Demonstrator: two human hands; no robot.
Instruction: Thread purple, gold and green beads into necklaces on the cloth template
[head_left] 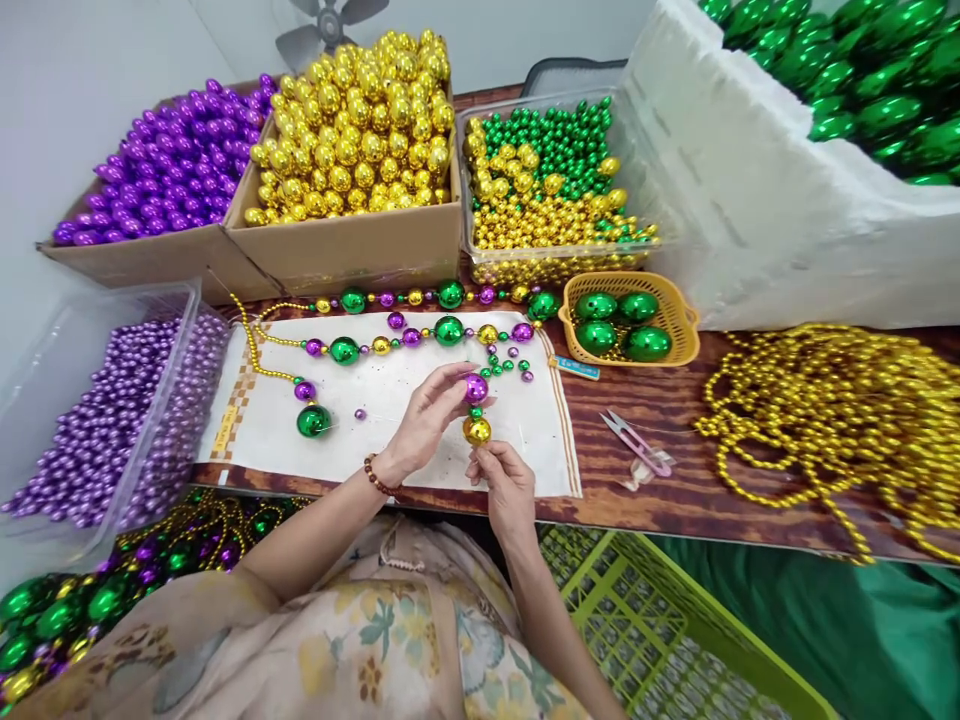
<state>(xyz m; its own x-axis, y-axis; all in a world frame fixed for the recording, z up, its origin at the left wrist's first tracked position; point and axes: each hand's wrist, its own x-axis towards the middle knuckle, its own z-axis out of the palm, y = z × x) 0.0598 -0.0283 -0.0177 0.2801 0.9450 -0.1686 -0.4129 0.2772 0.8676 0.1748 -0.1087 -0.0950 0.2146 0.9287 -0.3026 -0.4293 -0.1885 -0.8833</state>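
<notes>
My left hand (pixel 427 415) pinches a shiny purple bead (pixel 475 388) between thumb and fingers over the white cloth (pixel 405 460). Below that bead come a small green bead (pixel 475 412) and a gold bead (pixel 477 431), lined up in a row. Thumb and fingertips of my right hand (pixel 508 485) close at the underside of the gold bead. On the cloth, a bead garland (pixel 411 338) of green, purple and gold runs in rows; its near end carries a large green bead (pixel 313 421). Small loose green beads (pixel 508 367) lie just beyond my hands.
Boxes of purple beads (pixel 176 160) and gold beads (pixel 352 130) stand at the back, beside a clear bin (pixel 555 262). A yellow basket (pixel 686 335) holds large green beads. Pink thread snips (pixel 637 443) and gold bead strands (pixel 832 420) lie right. A purple-bead bin (pixel 191 300) stands left.
</notes>
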